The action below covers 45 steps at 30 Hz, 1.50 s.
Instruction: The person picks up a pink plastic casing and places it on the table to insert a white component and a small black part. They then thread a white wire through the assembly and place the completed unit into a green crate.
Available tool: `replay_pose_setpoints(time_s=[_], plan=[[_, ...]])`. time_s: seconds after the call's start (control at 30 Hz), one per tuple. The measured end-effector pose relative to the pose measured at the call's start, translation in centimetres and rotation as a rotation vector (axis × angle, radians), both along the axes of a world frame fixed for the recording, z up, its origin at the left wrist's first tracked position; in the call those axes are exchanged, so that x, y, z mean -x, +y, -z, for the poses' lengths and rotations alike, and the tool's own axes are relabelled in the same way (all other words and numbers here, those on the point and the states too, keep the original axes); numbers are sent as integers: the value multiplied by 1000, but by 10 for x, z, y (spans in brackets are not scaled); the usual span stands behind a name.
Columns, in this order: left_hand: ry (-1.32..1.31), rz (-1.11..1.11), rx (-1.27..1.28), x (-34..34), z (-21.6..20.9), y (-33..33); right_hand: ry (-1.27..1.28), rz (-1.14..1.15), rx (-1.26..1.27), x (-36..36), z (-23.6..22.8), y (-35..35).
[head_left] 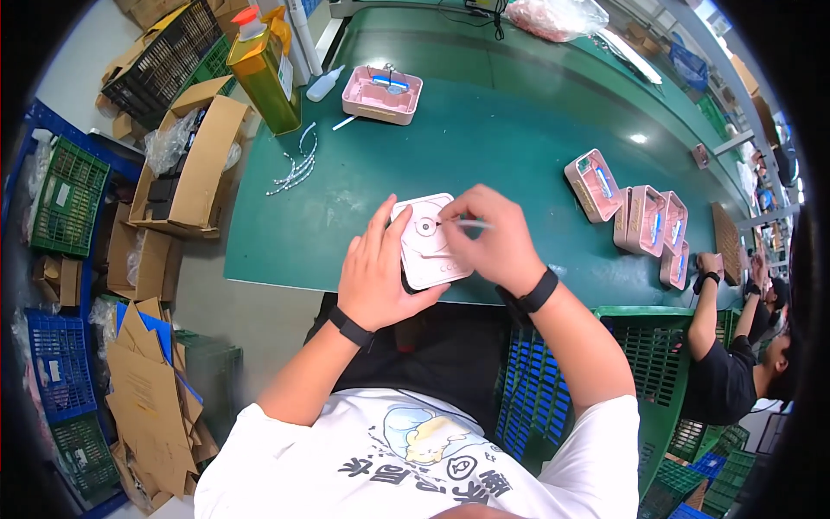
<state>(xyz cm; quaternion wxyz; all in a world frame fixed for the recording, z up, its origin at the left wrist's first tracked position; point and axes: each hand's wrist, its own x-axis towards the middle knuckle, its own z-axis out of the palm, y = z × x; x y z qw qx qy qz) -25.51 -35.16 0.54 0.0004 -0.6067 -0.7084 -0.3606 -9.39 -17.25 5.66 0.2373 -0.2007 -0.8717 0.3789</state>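
Note:
Near the table's front edge, my left hand (376, 275) is closed round the side of a pale pink, rounded box-shaped casing (428, 251) with a ring and a thin arm-like line on its face. My right hand (497, 242) pinches a thin, whitish, pen-like tool (474, 224). Its dark tip meets the casing face beside the small round centre. What lies under the casing is hidden by my left hand.
On the green table (501, 130) stand an open pink case (380, 108), a small bottle (325, 85), a yellow-green tin (266, 82) and beaded cords (298, 171). Several pink cases (644, 218) sit at right, near a co-worker's hand (711, 263). Green crates (644, 346) adjoin my right side.

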Motion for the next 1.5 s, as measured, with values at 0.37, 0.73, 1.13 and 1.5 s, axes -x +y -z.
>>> replay_pose_setpoints(time_s=[0.37,0.73,1.13,1.5], plan=[[-15,1,29,-2,0,-2,-34,66,384,3,8,4],[18,-6,2,-3,1,-1,-104,151,300,6,0,-5],[-371,61,48,23,-8,12,84,106,36,12,24,-10],[-324,28,-47,45,-27,51,75,50,99,11,16,-7]])
